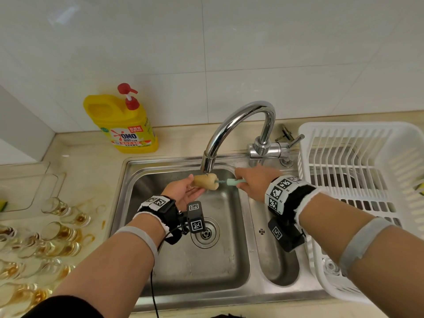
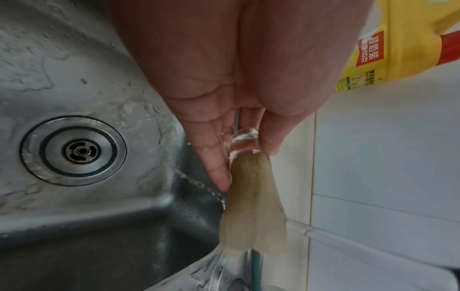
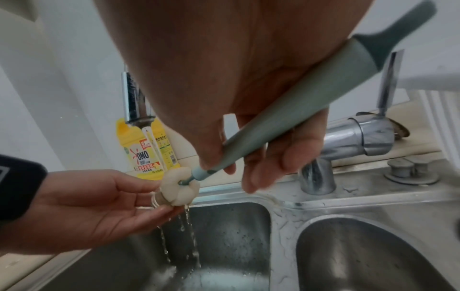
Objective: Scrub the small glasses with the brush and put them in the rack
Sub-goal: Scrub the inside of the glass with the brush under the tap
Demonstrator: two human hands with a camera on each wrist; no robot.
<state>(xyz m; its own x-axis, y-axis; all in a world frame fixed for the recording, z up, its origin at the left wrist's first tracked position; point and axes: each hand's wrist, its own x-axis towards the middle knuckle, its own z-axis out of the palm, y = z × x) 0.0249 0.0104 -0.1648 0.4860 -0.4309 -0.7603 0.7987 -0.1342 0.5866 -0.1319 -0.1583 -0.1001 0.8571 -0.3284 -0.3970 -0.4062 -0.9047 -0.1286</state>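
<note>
Left hand (image 1: 183,191) pinching small glass (image 2: 242,143) under faucet (image 1: 238,131), right hand (image 1: 254,182) gripping brush (image 3: 286,126), sponge head inside to scrub.

I read "OMO" on the yellow detergent bottle (image 1: 128,125) beyond my left grip (image 1: 183,191); its red tag shows "100".

1. A steel double sink (image 1: 253,292) is set into a beige stone-look counter (image 1: 75,166)
2. Behind the sink rises a wall of large pale glossy tiles (image 1: 206,42) with thin grout lines, catching soft daylight glare at upper left
3. A chrome swan-neck tap (image 1: 238,125) stands at the sink's back rim, water running
4. A yellow detergent bottle (image 1: 125,125) sits on the counter behind the sink's left corner
</note>
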